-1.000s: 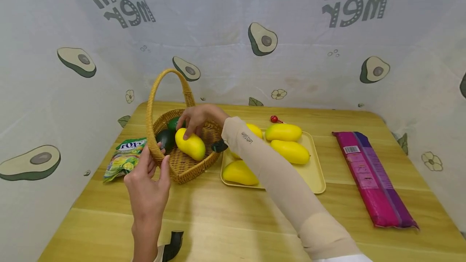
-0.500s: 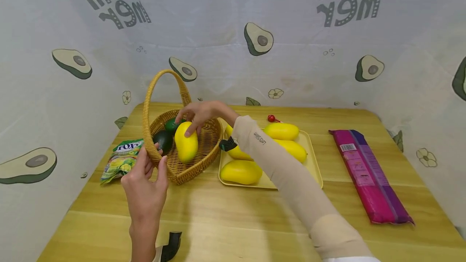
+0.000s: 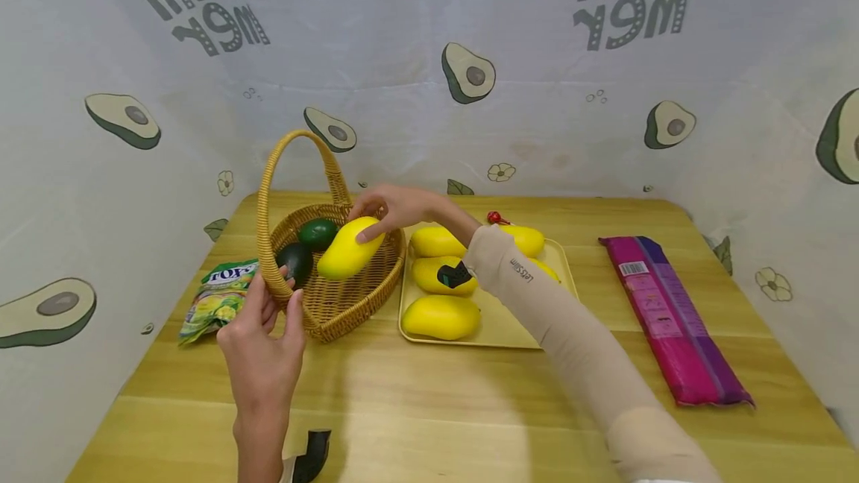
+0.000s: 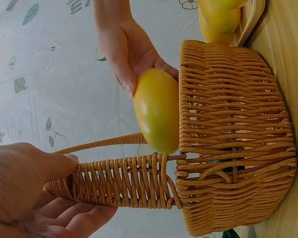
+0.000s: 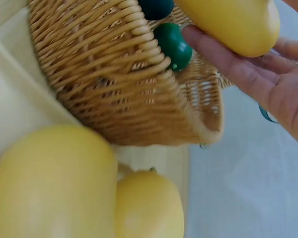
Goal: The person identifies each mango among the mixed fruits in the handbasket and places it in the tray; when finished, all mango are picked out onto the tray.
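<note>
A yellow mango (image 3: 350, 250) is gripped in my right hand (image 3: 403, 209), held over the right half of the wicker basket (image 3: 356, 311). In the left wrist view the mango (image 4: 158, 111) is at the basket's rim, thumb on one side. My left hand (image 3: 265, 349) holds the lower part of the basket's tall handle (image 3: 265, 222) between thumb and fingers; the left wrist view shows this hand (image 4: 35, 183) round the woven handle. Inside the basket lie a dark avocado (image 3: 295, 262) and a greener avocado (image 3: 318, 234).
Right of the basket, a yellow tray (image 3: 503, 330) bears several mangoes (image 3: 441, 317). A green candy bag (image 3: 218, 300) lies left of the basket. At the right is a long pink-purple packet (image 3: 671, 319); a red lollipop (image 3: 494, 218) lies behind the tray.
My right hand has lifted the mango and moved it rightward within the basket's opening, turning it on the way. The greener avocado is more exposed. My left hand keeps its hold on the handle.
</note>
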A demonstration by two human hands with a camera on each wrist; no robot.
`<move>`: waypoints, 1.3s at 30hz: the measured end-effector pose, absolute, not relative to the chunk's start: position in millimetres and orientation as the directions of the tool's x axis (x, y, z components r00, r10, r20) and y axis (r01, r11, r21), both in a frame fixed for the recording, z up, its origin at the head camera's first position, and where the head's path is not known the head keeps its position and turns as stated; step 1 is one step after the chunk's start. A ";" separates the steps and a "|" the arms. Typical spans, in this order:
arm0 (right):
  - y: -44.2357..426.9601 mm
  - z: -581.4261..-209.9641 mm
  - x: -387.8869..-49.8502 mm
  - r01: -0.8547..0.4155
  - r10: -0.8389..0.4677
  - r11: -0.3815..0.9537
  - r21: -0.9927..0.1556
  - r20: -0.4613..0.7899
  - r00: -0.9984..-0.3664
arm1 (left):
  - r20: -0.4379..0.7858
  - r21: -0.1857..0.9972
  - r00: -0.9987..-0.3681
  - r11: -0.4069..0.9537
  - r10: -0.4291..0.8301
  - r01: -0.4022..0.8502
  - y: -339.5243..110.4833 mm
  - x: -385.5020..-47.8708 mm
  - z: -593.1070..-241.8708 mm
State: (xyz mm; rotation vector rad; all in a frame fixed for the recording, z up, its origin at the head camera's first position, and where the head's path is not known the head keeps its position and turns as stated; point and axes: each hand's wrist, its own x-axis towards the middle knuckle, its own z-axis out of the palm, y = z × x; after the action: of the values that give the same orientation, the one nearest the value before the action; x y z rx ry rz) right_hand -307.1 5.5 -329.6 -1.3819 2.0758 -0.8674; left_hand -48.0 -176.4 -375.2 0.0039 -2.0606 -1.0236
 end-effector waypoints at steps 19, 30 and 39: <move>95.6 -340.5 -263.7 -0.629 -0.875 0.247 -0.737 0.109 -0.471 | 0.670 0.663 -0.662 0.671 -0.335 0.332 -177.8 -47.0 -376.2; 149.2 -350.5 -236.3 -0.583 -0.806 0.278 -0.764 0.144 -0.573 | 0.668 0.661 -0.667 0.674 -0.330 0.330 -177.8 -47.8 -375.5; 190.8 -363.9 -212.1 -0.509 -0.714 0.325 -0.797 0.147 -0.685 | 0.676 0.655 -0.661 0.676 -0.326 0.337 -178.9 -48.2 -375.9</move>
State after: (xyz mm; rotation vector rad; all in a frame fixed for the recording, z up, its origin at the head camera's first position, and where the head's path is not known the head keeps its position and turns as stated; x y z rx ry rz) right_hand -212.1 190.8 -363.9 -1.1115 2.3593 -1.2879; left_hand -48.2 -178.9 -375.9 -0.0087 -2.0570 -1.0126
